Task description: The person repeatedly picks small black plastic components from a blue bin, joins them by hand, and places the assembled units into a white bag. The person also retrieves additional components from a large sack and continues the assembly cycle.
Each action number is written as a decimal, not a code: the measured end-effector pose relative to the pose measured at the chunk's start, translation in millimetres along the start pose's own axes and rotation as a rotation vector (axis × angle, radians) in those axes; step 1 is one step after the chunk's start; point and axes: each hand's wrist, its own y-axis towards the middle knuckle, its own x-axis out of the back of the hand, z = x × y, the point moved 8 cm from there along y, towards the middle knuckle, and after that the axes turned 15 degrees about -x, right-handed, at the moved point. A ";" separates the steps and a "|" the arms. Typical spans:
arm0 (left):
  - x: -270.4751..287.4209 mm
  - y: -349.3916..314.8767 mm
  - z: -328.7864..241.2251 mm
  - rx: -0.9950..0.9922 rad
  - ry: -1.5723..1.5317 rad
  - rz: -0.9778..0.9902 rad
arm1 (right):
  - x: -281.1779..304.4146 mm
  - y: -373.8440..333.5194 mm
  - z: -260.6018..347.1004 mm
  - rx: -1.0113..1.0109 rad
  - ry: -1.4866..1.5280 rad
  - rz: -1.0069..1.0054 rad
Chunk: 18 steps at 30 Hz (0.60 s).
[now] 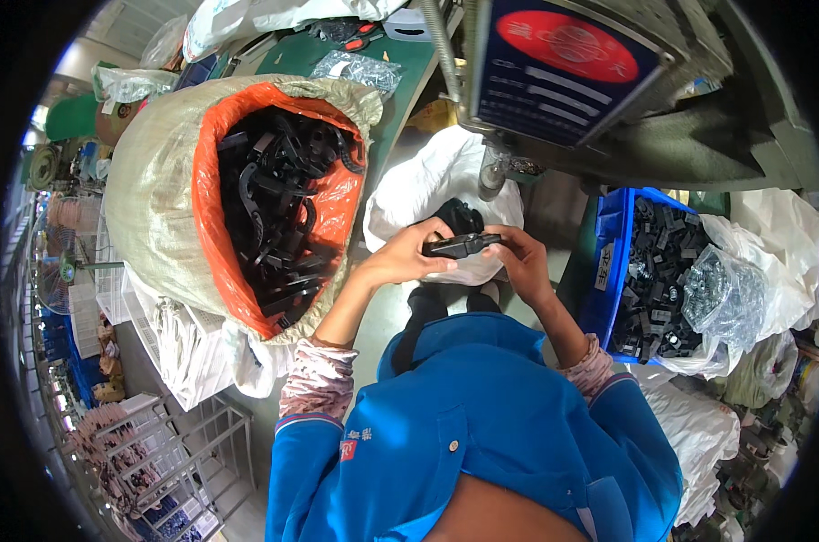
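In front of my body, both hands hold one black elongated plastic part [463,245] lying roughly level. My left hand [402,256] has its thumb and fingers closed round the left end. The fingertips of my right hand [523,262] pinch the right end. Just beyond the hands is an open white sack [400,191] with black pieces [462,217] inside. A metal machine spindle [491,179] points down close above the part. Whether a smaller piece sits between my right fingertips is too small to tell.
At left stands a large woven sack [147,199] with an orange liner [212,208], full of curved black parts [265,194]. A blue bin [615,244] of small black pieces [658,262] is at right. The machine body [707,135] overhangs the far right. A wire rack [170,452] stands lower left.
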 end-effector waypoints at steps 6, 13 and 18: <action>-5.7 -6.9 -29.0 -0.093 0.269 -0.257 | 8.7 2.3 0.6 0.020 -0.037 0.022; 17.9 -3.2 -32.8 -0.233 0.510 -0.301 | 37.3 29.9 29.0 0.073 -0.317 -0.208; 32.6 3.8 -25.4 -0.345 0.504 -0.232 | 93.1 98.4 65.2 0.336 -1.121 -0.671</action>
